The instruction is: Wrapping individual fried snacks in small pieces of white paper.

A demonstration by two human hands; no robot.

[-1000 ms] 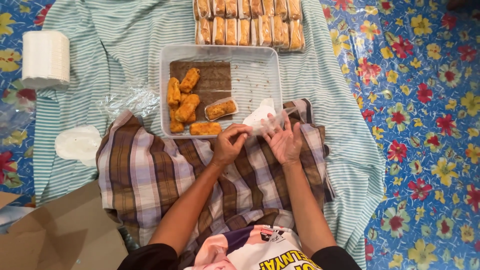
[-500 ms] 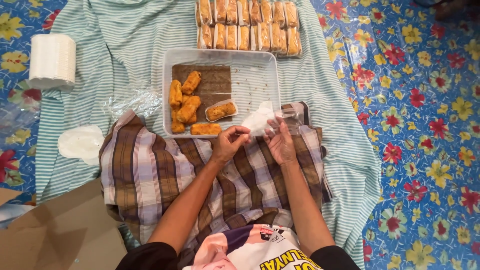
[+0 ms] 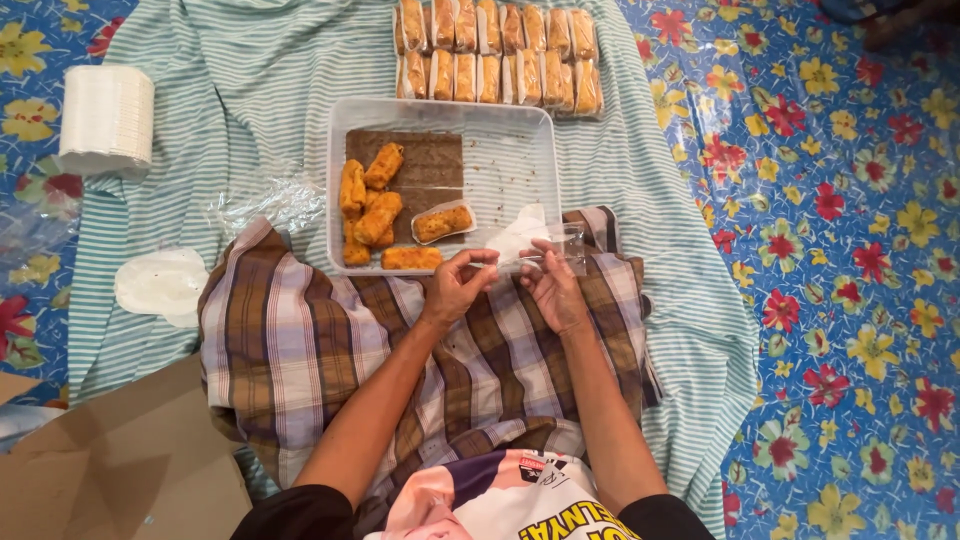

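Now both hands, left (image 3: 455, 288) and right (image 3: 553, 290), have lowered the pinched clear bag (image 3: 548, 250) toward the tray (image 3: 520, 150), mouth opening.

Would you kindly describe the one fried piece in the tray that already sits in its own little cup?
Find the clear rectangular tray on the striped cloth. On its brown paper liner lie bare fried sticks; right of them, one stick lies alone in a small clear cup.
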